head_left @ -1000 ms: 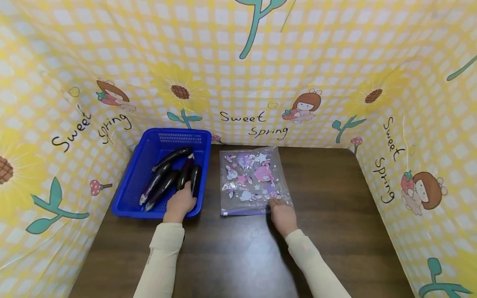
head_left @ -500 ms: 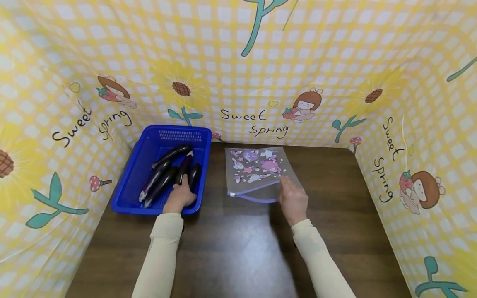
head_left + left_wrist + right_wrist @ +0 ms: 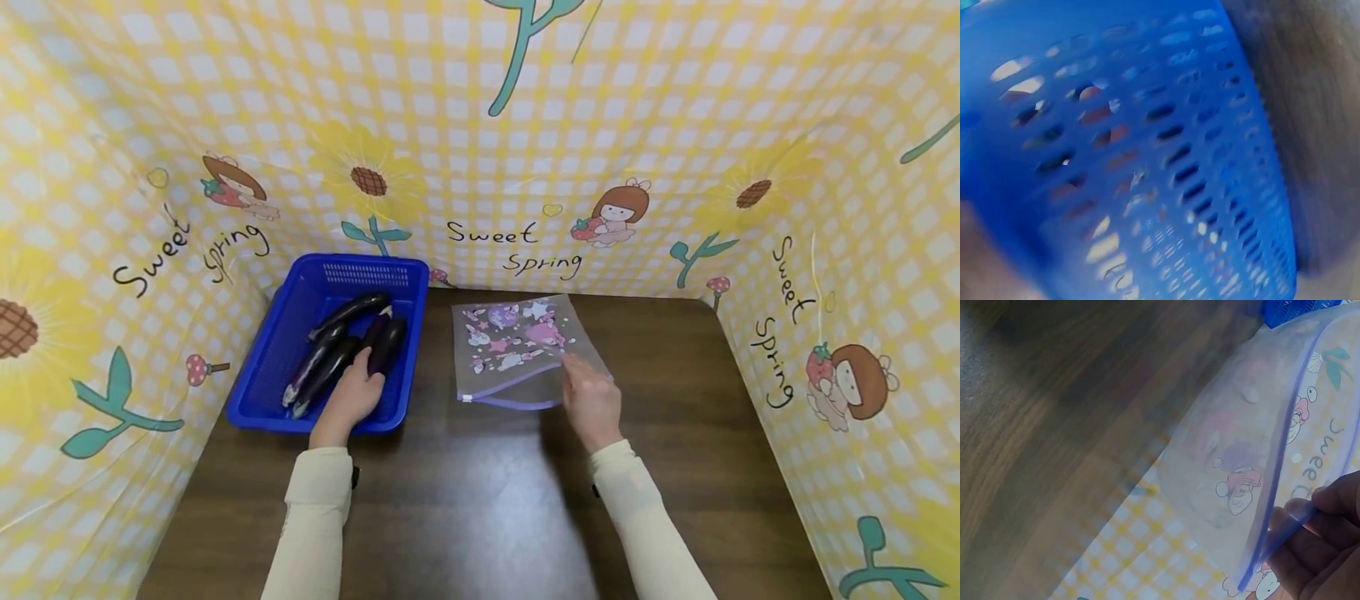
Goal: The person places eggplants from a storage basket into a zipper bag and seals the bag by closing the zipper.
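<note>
With nearer left hand [image 3: 352, 393], at eggplant [image 3: 387, 345] front-to-back in basket [image 3: 273, 354], can't tell if gripping; with right hand [image 3: 592, 405], pinching bag [image 3: 510, 337] right of basket.

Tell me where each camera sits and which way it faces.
Head: worn on the head, facing forward and down at the blue basket of eggplants, bag and table; left hand, right hand and both sleeves show.
Left wrist: on that wrist, facing the basket's slotted wall, blurred; no hand clearly made out.
Right wrist: on that wrist, facing the bag's open mouth; the right hand's fingers show, gripping it.
Shared: head and right wrist both show the right hand, bag and basket.
</note>
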`<move>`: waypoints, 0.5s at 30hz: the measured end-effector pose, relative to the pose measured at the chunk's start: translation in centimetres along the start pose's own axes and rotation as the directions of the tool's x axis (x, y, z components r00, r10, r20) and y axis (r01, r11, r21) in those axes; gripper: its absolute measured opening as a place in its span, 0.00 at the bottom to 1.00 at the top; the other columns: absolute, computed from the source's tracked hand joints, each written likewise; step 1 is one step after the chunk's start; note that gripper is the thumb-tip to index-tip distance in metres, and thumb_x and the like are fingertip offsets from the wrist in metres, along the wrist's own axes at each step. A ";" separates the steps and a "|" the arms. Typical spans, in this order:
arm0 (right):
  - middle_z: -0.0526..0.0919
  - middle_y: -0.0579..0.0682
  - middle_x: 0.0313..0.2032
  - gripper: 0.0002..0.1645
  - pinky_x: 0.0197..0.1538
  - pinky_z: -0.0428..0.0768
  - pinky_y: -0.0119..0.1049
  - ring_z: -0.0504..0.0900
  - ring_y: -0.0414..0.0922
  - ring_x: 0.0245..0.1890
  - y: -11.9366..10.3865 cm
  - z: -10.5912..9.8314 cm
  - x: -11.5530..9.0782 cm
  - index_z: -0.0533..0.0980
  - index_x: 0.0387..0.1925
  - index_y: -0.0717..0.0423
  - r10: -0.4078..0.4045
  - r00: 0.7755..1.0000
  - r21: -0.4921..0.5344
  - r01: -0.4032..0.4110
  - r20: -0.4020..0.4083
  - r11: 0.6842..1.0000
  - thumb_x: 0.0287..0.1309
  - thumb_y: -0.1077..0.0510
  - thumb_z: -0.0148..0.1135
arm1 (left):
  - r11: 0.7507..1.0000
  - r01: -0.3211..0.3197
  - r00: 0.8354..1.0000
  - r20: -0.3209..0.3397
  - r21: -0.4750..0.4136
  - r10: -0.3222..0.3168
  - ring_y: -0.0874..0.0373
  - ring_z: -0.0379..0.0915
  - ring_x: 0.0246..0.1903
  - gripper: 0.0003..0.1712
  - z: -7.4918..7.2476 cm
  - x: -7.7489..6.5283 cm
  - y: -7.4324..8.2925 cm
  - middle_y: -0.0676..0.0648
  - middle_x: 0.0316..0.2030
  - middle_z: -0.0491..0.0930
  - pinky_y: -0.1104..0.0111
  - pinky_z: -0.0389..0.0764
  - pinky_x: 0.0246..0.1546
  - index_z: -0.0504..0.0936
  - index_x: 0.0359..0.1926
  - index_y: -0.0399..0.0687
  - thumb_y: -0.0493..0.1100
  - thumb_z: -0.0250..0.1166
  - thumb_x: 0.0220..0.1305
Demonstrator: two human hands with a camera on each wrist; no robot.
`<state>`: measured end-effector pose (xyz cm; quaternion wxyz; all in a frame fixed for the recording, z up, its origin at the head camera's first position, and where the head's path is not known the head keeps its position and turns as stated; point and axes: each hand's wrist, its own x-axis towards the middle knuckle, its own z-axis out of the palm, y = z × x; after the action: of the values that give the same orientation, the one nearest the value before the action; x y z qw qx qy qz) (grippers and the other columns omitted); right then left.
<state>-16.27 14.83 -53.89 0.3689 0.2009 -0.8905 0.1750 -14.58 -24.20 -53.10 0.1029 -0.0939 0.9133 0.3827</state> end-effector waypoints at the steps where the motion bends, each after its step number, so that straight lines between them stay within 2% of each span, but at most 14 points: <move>1: 0.88 0.60 0.40 0.15 0.27 0.81 0.51 0.88 0.57 0.34 0.0 0.0 0.0 0.85 0.44 0.61 0.009 1.000 0.002 -0.009 0.001 1.000 0.52 0.70 0.65 | 1.000 -0.023 1.000 -0.006 -0.008 0.023 0.30 0.55 0.68 0.38 -0.3 -0.5 0.1 0.24 0.71 0.54 0.40 0.58 0.65 0.44 0.80 0.40 0.44 0.44 0.74; 6: 0.88 0.58 0.37 0.15 0.23 0.79 0.52 0.86 0.58 0.29 0.1 -0.2 -0.1 0.84 0.42 0.60 0.047 0.999 0.030 -0.047 0.012 0.998 0.51 0.70 0.67 | 0.991 -0.122 0.993 -0.004 -0.061 0.122 0.31 0.50 0.71 0.38 -1.6 -3.1 0.6 0.30 0.76 0.47 0.38 0.55 0.66 0.41 0.81 0.49 0.43 0.46 0.78; 10: 0.87 0.58 0.34 0.14 0.21 0.77 0.53 0.84 0.59 0.25 -0.2 -0.2 0.0 0.83 0.42 0.61 0.058 0.998 0.059 -0.060 0.029 0.996 0.51 0.70 0.67 | 0.969 -0.224 0.974 0.000 -0.107 0.225 0.33 0.45 0.73 0.40 -1.7 -4.5 0.7 0.33 0.77 0.43 0.38 0.51 0.67 0.39 0.81 0.52 0.40 0.49 0.79; 13: 0.87 0.58 0.32 0.13 0.20 0.76 0.54 0.83 0.59 0.23 -0.4 0.0 0.1 0.82 0.41 0.61 0.058 0.998 0.073 -0.061 0.032 0.995 0.51 0.71 0.68 | 0.957 -0.265 0.964 0.001 -0.116 0.267 0.32 0.48 0.72 0.41 -1.5 -5.6 0.8 0.32 0.76 0.47 0.38 0.53 0.67 0.40 0.81 0.53 0.38 0.52 0.78; 15: 0.87 0.58 0.33 0.14 0.20 0.76 0.53 0.83 0.59 0.23 -0.6 0.1 0.1 0.82 0.41 0.61 0.059 0.998 0.074 -0.061 0.030 0.995 0.51 0.71 0.68 | 0.959 -0.267 0.963 0.001 -0.099 0.268 0.32 0.57 0.68 0.41 -1.3 -6.3 0.9 0.29 0.73 0.54 0.38 0.58 0.64 0.41 0.81 0.55 0.39 0.53 0.78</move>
<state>-16.10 14.26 -53.84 0.3433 0.1903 -0.8939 0.2164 -8.92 -23.91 -49.93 0.0522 0.0284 0.8970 0.4380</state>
